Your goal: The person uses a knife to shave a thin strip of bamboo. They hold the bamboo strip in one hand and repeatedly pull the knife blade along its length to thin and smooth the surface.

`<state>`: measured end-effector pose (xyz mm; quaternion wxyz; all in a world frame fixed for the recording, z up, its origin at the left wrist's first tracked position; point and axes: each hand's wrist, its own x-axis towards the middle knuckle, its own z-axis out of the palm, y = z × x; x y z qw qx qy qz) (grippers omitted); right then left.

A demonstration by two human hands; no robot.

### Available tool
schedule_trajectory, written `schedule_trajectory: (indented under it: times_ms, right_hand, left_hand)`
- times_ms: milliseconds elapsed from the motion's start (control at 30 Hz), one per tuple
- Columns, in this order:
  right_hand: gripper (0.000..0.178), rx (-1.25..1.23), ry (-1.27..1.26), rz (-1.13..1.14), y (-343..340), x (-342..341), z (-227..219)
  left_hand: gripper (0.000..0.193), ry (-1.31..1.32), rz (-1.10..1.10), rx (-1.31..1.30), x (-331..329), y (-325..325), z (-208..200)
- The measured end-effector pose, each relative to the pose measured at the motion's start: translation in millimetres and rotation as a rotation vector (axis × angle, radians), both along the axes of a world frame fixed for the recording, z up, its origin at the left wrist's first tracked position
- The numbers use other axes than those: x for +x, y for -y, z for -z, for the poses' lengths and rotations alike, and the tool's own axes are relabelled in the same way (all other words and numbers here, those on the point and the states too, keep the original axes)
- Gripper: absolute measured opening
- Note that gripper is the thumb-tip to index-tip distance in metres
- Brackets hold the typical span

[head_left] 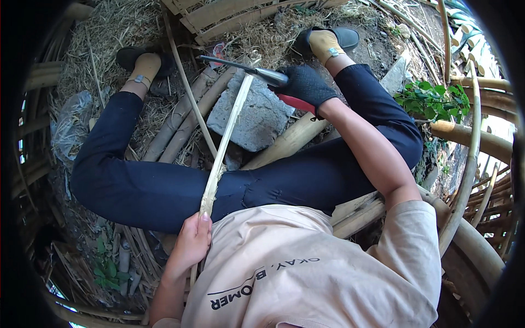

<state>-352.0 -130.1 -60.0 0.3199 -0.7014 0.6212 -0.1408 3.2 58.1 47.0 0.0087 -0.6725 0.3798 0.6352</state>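
My bare left hand (pixel 192 240) is closed round the lower end of a pale split bamboo strip (pixel 226 145), close to my waist. The strip slants up across my thigh, its far part over a rough grey stone block (pixel 262 117). A dark glove with red on it covers my right hand (pixel 307 87), which grips a large knife (pixel 235 64). The knife's long blade points left and crosses the strip near its far end, above the block. Frayed shavings hang from the strip there and lower down, near my thigh. Whether the blade's edge touches the strip I cannot tell.
Bamboo poles (pixel 183 115) lie beside the block, and a thicker one (pixel 292 141) runs under my leg. Slatted bamboo (pixel 235 19) stands ahead. Dry straw litters the ground. Clear plastic (pixel 74 123) lies at left; a green plant (pixel 435 101) and curved poles (pixel 470 147) are at right.
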Motion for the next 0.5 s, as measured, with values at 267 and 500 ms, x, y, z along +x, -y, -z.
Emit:
schedule_trajectory:
  times_ms: [267,500]
  right_hand:
    - [0.028,0.05,-0.134,-0.04,-3,-10,-6]
    - [0.023,0.0,-0.364,-0.106,2,-5,-11]
  left_hand:
    - [0.041,-0.172,-0.229,0.332,-2,-1,-6]
    - [0.04,-0.122,-0.171,0.257,1,-11,-4]
